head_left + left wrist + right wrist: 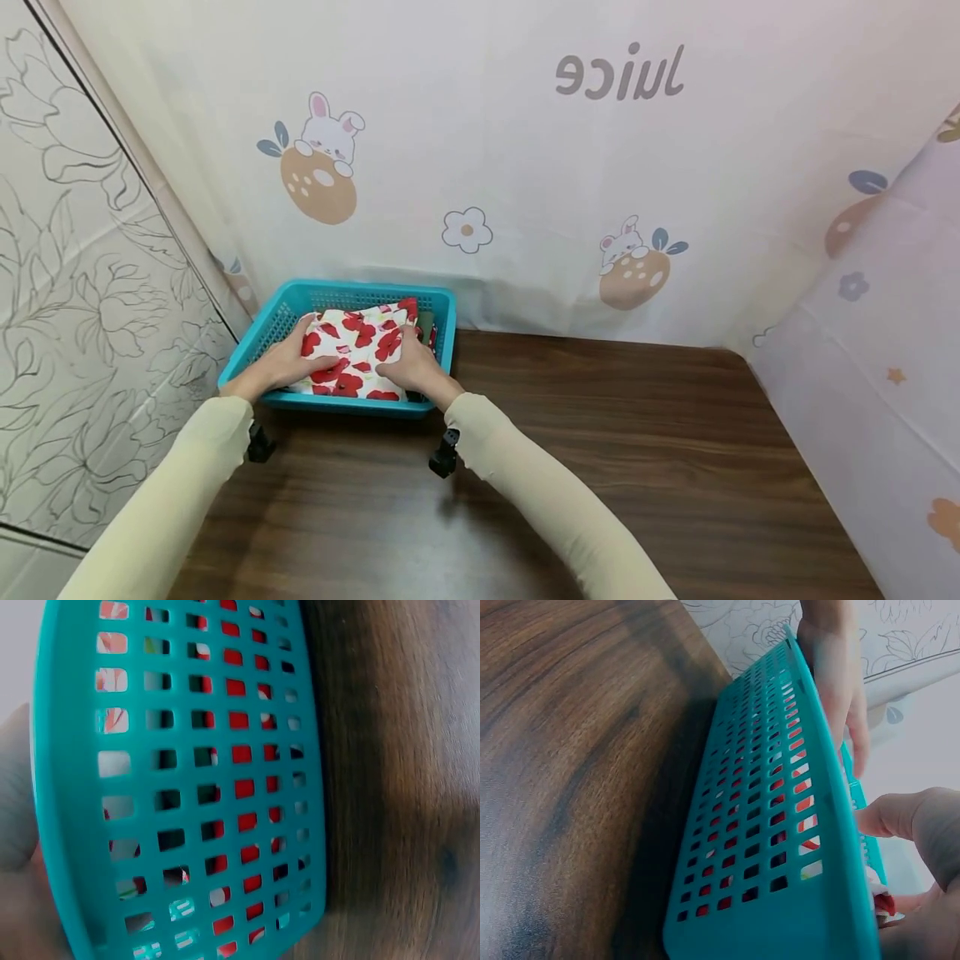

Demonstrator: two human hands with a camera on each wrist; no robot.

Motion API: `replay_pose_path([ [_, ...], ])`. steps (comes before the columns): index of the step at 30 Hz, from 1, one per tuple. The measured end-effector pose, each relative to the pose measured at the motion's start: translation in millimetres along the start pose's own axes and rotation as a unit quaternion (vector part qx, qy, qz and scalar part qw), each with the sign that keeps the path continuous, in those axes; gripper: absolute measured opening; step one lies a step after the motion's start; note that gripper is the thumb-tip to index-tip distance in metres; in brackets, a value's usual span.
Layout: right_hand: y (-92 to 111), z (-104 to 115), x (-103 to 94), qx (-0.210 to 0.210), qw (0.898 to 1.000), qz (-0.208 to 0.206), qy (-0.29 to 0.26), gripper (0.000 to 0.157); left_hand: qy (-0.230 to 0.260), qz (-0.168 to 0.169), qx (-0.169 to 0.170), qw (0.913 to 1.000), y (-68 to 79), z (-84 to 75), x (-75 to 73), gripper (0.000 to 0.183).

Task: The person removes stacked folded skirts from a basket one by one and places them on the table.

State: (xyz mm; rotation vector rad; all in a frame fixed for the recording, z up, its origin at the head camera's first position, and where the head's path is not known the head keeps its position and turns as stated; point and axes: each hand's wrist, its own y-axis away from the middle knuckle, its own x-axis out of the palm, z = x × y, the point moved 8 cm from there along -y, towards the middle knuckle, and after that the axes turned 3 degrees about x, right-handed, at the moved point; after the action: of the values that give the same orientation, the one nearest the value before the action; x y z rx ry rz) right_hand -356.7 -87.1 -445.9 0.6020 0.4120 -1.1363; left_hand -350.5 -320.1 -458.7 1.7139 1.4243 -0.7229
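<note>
A folded white cloth with red poppies [356, 354] lies inside a turquoise plastic basket [341, 403]. My left hand [287, 360] grips the cloth at its left side, thumb lying across the top. At the opposite side my right hand [415, 363] holds it, thumb on top and fingers down by the edge. Darker green fabric [426, 323] shows beside the cloth at the basket's right end. Through the holes of the basket wall [75, 825], the left wrist view shows more red and white fabric. The right wrist view has both hands over the rim.
The basket stands at the back left of a dark wooden table [600, 425], against a printed curtain [525, 167]. A white panel with line-drawn flowers [97, 275] borders the left side. Small black wrist cameras [445, 454] hang under the sleeves.
</note>
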Motion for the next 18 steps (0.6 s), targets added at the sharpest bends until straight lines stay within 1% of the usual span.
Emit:
replay_pose_path([
  [5,-3,-1,3.7,-0.014,1.0,0.016,0.0,0.085,0.004,-0.001,0.017,0.9998,-2.9,-2.3,-0.6,0.105],
  [11,-5,-1,10.6,-0.032,0.999,0.04,0.01,0.066,0.006,0.019,0.033,0.9992,-4.9,-5.1,1.5,0.093],
  [15,-6,-2,13.9,-0.033,0.998,0.039,0.022,0.056,0.02,0.029,0.045,0.9984,-7.0,-8.0,4.7,0.084],
  [18,-7,-2,17.0,-0.039,0.998,0.038,0.032,0.05,0.027,0.027,0.043,0.9983,-7.0,-8.2,5.3,0.077],
])
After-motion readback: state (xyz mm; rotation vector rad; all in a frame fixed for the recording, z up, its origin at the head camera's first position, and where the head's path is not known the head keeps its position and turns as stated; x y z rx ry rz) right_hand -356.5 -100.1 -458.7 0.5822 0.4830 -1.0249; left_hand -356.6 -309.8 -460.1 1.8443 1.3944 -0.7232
